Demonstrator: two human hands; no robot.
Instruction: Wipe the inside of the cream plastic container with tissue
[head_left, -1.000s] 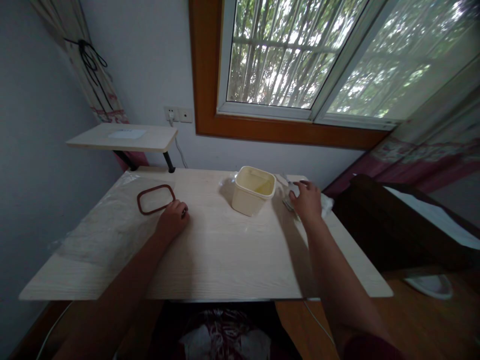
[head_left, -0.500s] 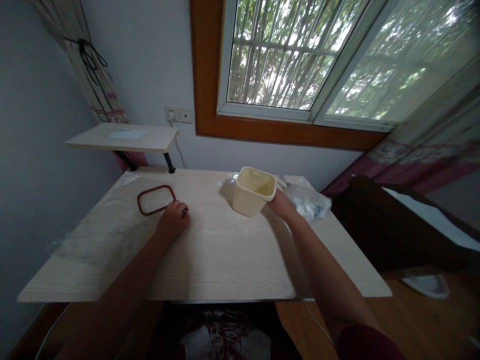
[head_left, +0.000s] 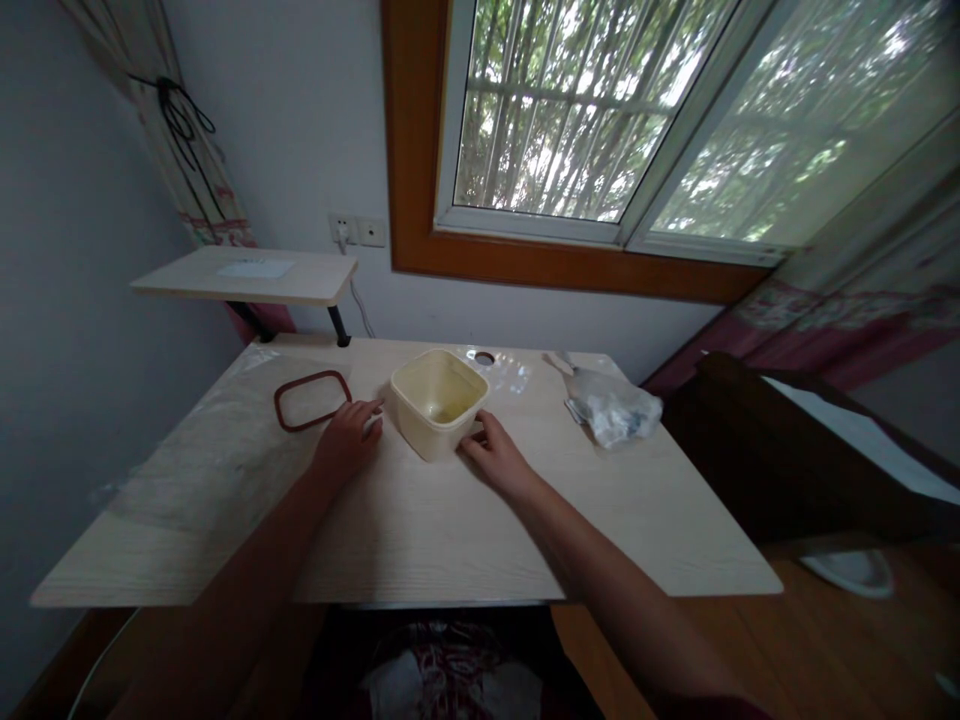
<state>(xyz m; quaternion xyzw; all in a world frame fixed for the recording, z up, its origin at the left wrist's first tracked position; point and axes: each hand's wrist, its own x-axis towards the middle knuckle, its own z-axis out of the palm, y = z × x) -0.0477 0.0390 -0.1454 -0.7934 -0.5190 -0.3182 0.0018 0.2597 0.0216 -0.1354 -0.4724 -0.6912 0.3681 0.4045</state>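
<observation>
A cream plastic container (head_left: 426, 430), squarish with rounded corners and an open top, is near the middle of the desk. My right hand (head_left: 499, 455) is closed at its right side, fingers and thumb against the wall. Just left of the container, my left hand (head_left: 349, 440) rests on the desk with fingers bent and a gap between thumb and forefinger; I see nothing held in it. Its knuckles are beside the near right corner of a reddish-brown rounded rectangular lid rim (head_left: 289, 425), which lies flat on a clear plastic sheet (head_left: 217, 470).
A crumpled clear plastic bag (head_left: 619, 405) lies at the desk's right rear. Behind the container is a round cable hole (head_left: 485, 358) with shiny plastic around it. A small raised shelf (head_left: 300, 275) stands at the left rear of the wooden desk (head_left: 450, 540).
My right hand has brought the cream container leftward across the desk, close to my left hand. My left hand stays by the lid rim, its fingers slightly more spread.
</observation>
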